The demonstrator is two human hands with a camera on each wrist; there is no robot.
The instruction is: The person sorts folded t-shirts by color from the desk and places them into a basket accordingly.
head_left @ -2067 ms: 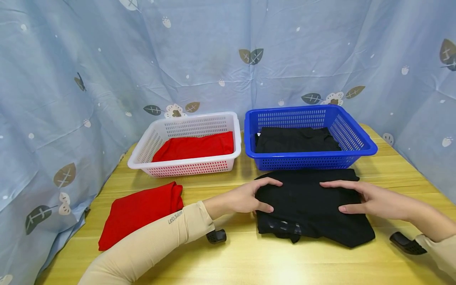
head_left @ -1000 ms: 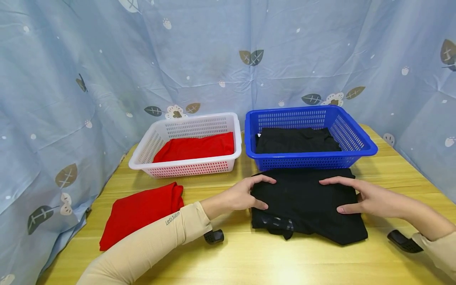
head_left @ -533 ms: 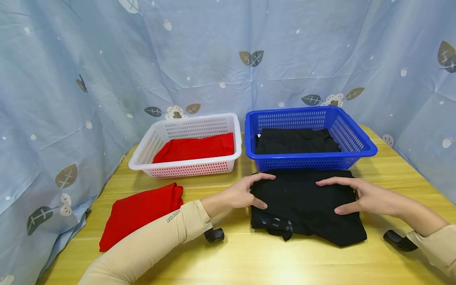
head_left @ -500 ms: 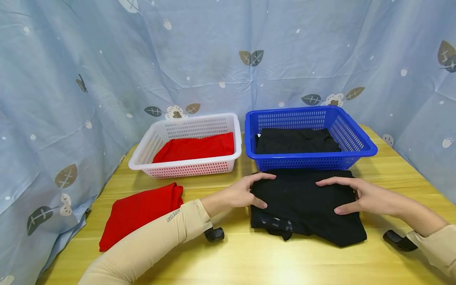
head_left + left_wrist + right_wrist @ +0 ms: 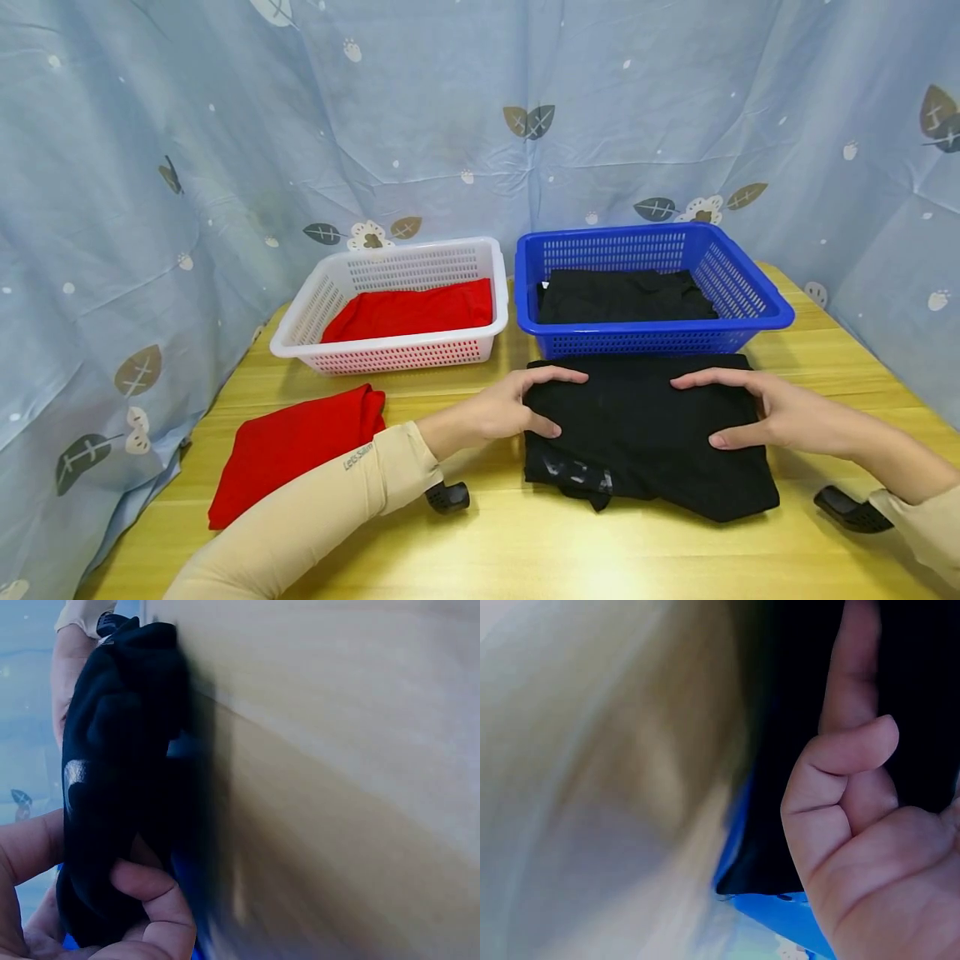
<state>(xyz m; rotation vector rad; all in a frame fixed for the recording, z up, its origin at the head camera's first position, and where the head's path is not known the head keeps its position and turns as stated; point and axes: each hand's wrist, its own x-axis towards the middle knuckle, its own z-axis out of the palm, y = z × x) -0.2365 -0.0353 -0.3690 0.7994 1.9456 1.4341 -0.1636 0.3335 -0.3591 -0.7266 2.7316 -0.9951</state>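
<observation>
A folded black garment point(image 5: 637, 433) with whitish print marks near its lower left corner lies between both hands, just in front of the blue basket point(image 5: 652, 342). At its left side, my left hand point(image 5: 510, 406) grips it with the thumb on top; in the left wrist view, other fingers point(image 5: 154, 900) curl under the black cloth point(image 5: 112, 787). My right hand point(image 5: 787, 412) holds the right side the same way, with bent fingers point(image 5: 817, 802) under the cloth in the right wrist view. From the left wrist view, the garment seems slightly above the table.
Inside the blue basket lies black folded cloth point(image 5: 622, 296). The white basket point(image 5: 390, 348) beside it holds red cloth point(image 5: 420, 308). A folded red garment point(image 5: 300, 442) lies on the wooden table point(image 5: 540, 550) by the left forearm. A blue patterned curtain point(image 5: 420, 125) hangs behind.
Over two seconds, both hands and the black garment have shifted a little to the left. In the last half second, the right hand and the garment's right side have moved slightly right.
</observation>
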